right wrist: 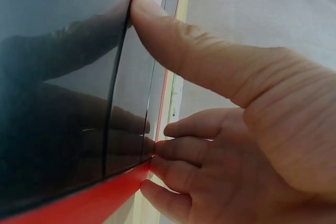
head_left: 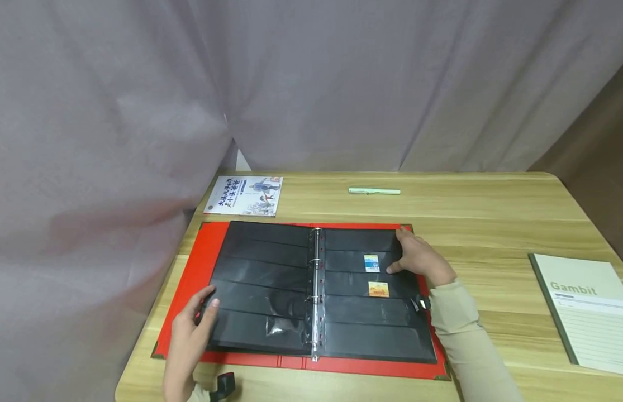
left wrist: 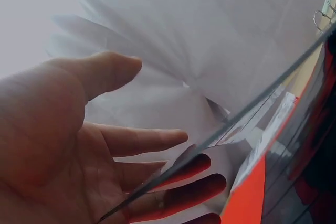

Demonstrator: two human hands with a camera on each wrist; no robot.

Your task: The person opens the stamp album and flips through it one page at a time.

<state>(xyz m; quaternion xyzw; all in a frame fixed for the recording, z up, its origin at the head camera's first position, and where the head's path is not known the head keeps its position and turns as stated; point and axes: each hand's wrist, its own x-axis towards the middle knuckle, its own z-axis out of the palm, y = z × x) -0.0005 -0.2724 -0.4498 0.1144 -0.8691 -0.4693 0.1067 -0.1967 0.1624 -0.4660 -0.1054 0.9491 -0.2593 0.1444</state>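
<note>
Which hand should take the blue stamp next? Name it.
Likely the right hand: its thumb is beside the blue stamp; the left hand is across the rings, at the left page.

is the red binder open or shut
Open: the red cover lies spread, with black pages on both sides of the metal ring spine.

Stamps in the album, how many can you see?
2: a blue stamp in the second row of the right page from the top, and an orange stamp in the row just below. The right hand may hide more.
</note>
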